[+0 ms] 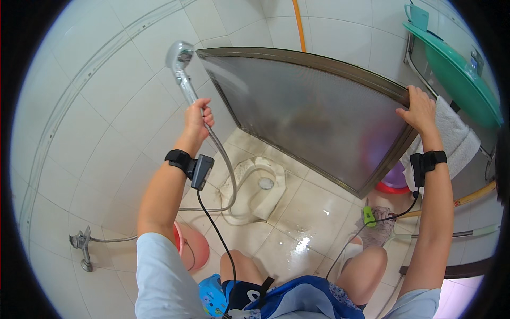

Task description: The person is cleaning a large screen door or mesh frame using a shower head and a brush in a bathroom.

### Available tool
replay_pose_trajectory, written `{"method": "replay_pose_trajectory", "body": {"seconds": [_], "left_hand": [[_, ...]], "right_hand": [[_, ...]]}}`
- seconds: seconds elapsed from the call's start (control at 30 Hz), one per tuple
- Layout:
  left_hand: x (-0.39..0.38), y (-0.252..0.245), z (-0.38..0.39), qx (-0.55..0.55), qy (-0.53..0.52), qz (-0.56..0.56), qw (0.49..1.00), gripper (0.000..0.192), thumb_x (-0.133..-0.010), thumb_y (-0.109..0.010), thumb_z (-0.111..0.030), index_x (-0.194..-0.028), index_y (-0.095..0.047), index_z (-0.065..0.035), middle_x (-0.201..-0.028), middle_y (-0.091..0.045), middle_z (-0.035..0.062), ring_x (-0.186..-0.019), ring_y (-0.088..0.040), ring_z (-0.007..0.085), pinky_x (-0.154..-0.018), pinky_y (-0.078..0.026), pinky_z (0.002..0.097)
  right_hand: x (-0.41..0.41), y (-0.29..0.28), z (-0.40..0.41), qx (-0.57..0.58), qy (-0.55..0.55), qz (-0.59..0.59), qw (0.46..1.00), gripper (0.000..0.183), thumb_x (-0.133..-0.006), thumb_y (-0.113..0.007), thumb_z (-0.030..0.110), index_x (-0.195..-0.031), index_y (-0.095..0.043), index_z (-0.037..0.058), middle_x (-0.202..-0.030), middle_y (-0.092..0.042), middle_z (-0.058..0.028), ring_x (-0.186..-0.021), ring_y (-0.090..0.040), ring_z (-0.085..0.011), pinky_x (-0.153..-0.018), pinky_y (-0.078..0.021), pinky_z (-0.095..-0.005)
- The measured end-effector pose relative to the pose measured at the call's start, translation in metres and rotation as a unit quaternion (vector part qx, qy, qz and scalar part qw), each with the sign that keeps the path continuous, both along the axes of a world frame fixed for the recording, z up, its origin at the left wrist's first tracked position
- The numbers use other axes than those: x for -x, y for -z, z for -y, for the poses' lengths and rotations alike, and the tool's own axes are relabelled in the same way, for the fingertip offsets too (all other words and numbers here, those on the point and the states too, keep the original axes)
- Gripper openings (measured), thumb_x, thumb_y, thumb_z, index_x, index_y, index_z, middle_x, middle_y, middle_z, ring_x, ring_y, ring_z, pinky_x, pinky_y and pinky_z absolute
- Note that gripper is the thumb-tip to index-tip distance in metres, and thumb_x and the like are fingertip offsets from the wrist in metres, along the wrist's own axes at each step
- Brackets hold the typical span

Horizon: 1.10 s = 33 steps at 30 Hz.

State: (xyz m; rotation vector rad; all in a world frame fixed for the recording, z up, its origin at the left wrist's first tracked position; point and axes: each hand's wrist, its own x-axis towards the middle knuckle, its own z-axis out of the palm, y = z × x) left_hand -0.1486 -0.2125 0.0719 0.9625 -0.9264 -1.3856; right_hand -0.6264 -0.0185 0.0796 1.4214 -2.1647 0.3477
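Note:
My left hand (198, 119) grips the handle of a chrome shower head (180, 58), whose water sprays toward a framed translucent panel (295, 107). The metal hose (231, 171) hangs from that hand and curves over the squat toilet (255, 191). My right hand (420, 107) holds the panel's metal frame at its upper right corner, with the thumb on the near side. The panel leans at an angle, and its lower corner is close to the tiled floor. Black devices are strapped to both wrists, with cables running down.
A pink bucket (195, 247) and a blue patterned container (213, 295) are at lower left. A wall tap (81, 245) is at far left. Right of the panel are a white towel (458, 135), a green basin (462, 75), a purple basin (394, 175) and a mop head (378, 227). The floor tiles look wet.

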Motion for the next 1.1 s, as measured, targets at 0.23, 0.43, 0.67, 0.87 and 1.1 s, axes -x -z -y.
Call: {"method": "replay_pose_trajectory", "body": {"seconds": [0.23,0.43,0.67,0.87,1.1], "left_hand": [[0.021,0.011,-0.012,0.010,0.060,0.106,0.993,0.024,-0.075,-0.059,-0.016,-0.063,-0.038,-0.0122,-0.046,-0.032,-0.0021,-0.034,-0.028,0.0082,-0.034,-0.021,0.0242],[-0.001,0.009,0.004,0.061,-0.102,0.092,0.989,0.023,-0.071,-0.059,-0.009,-0.062,-0.038,-0.0102,-0.046,-0.032,-0.0009,-0.034,-0.029,0.0101,-0.034,-0.022,0.0258],[-0.004,0.007,0.003,0.022,-0.066,0.064,0.996,0.021,-0.072,-0.059,-0.011,-0.063,-0.041,-0.0081,-0.046,-0.034,0.0001,-0.035,-0.030,0.0113,-0.035,-0.024,0.0266],[-0.009,0.016,0.009,0.055,-0.101,0.088,0.989,0.022,-0.073,-0.059,-0.011,-0.062,-0.040,-0.0079,-0.045,-0.034,0.0001,-0.033,-0.031,0.0111,-0.033,-0.023,0.0268],[-0.016,0.012,0.019,0.056,-0.130,0.028,0.990,0.024,-0.074,-0.057,-0.010,-0.062,-0.036,-0.0102,-0.045,-0.032,-0.0009,-0.033,-0.030,0.0105,-0.033,-0.023,0.0260]], "right_hand": [[0.001,0.000,-0.001,0.000,0.008,-0.004,1.000,0.058,-0.060,-0.072,0.028,-0.107,-0.044,0.0091,-0.098,-0.053,-0.0088,-0.096,-0.050,-0.0292,-0.076,-0.0375,-0.0424],[-0.005,-0.003,-0.003,-0.001,0.007,0.002,1.000,0.056,-0.060,-0.073,0.031,-0.105,-0.046,0.0087,-0.097,-0.055,-0.0087,-0.098,-0.051,-0.0272,-0.077,-0.0376,-0.0410],[0.000,-0.001,-0.002,0.007,0.003,-0.011,1.000,0.057,-0.060,-0.073,0.031,-0.105,-0.047,0.0086,-0.097,-0.055,-0.0089,-0.096,-0.051,-0.0278,-0.075,-0.0380,-0.0411],[-0.002,-0.002,-0.002,0.013,-0.003,-0.015,1.000,0.057,-0.060,-0.074,0.031,-0.105,-0.047,0.0087,-0.096,-0.054,-0.0086,-0.096,-0.051,-0.0278,-0.075,-0.0376,-0.0414],[-0.004,0.000,-0.001,0.005,0.009,-0.016,1.000,0.056,-0.059,-0.074,0.031,-0.103,-0.047,0.0091,-0.096,-0.054,-0.0083,-0.094,-0.051,-0.0276,-0.075,-0.0373,-0.0416]]}}
